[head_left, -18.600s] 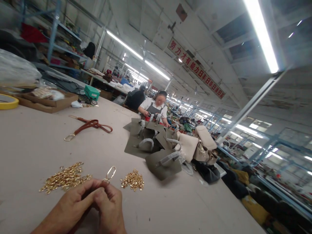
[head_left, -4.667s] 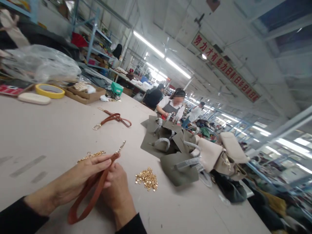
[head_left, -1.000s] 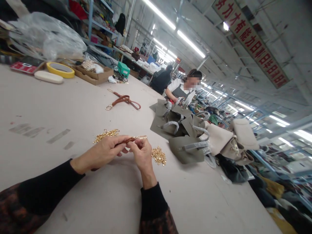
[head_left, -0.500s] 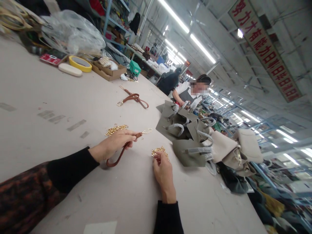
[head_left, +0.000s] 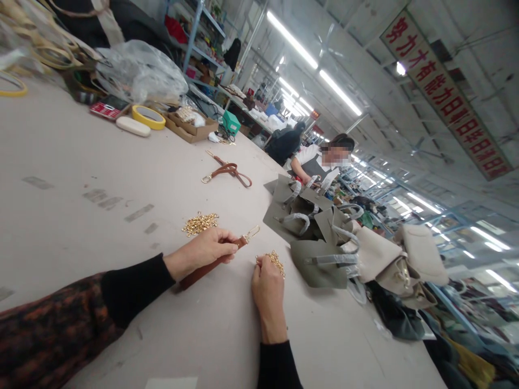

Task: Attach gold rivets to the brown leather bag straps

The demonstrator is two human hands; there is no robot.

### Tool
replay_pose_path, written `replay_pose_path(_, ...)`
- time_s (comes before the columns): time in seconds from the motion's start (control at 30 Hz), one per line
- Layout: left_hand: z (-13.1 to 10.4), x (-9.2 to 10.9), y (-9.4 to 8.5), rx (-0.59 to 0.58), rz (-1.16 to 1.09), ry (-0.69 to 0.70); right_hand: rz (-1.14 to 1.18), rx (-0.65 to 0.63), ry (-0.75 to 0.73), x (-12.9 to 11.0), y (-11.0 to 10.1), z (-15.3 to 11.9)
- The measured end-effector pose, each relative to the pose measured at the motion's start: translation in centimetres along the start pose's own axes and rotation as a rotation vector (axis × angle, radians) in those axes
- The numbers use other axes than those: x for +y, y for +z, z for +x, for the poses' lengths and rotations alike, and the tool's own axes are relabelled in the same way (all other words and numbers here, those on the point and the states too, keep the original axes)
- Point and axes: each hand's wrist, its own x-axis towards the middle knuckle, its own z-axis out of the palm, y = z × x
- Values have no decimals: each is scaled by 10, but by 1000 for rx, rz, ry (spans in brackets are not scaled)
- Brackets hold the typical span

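Observation:
My left hand (head_left: pixel 205 250) is closed around a brown leather strap (head_left: pixel 203 274), pinching it near one end. A gold clasp (head_left: pixel 253 233) sticks out past the fingertips, and the rest of the strap hangs below the palm. My right hand (head_left: pixel 268 292) rests at a small heap of gold metal pieces (head_left: pixel 277 263), fingers curled down into it. Its fingertips are hidden, so what they pinch does not show. Behind my left hand lies a second heap of gold pieces (head_left: pixel 199 222). Farther off, another brown strap (head_left: pixel 231 169) with gold fittings lies looped on the table.
Grey-green bag pieces (head_left: pixel 320 265) with wrapped handles lie to the right, beside beige bags (head_left: pixel 375 246). At the back left are yellow tape (head_left: pixel 148 117), a cardboard box (head_left: pixel 192 129) and a plastic bag (head_left: pixel 141 70). A co-worker (head_left: pixel 312 162) is across the table.
The view has shifted slightly. My left hand has turned the strap, so its loop now lies straighter beneath the palm. My right hand's fingers have curled further down at the gold heap.

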Motion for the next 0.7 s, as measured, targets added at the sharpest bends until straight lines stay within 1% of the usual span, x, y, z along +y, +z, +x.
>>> replay_pose_path(0.13,0,-2,0,-2,51,29,261,-27,139,2,-1,3)
replay_pose_path(0.23,1,-3,1,3,102,69,326,-45,169,5,2,8)
replay_pose_path(0.3,0,-4,1,12,173,105,359,-52,180,6,4,10)
replay_pose_path(0.47,-3,-9,0,52,329,206,398,-67,168,3,6,12)
replay_pose_path(0.57,-4,-10,3,64,363,216,441,-58,144,-3,2,11)
replay_pose_path(0.63,-3,-10,5,77,370,219,547,-1,106,-11,-3,10)
replay_pose_path(0.7,-3,-10,7,102,385,245,685,94,42,-22,-8,8)
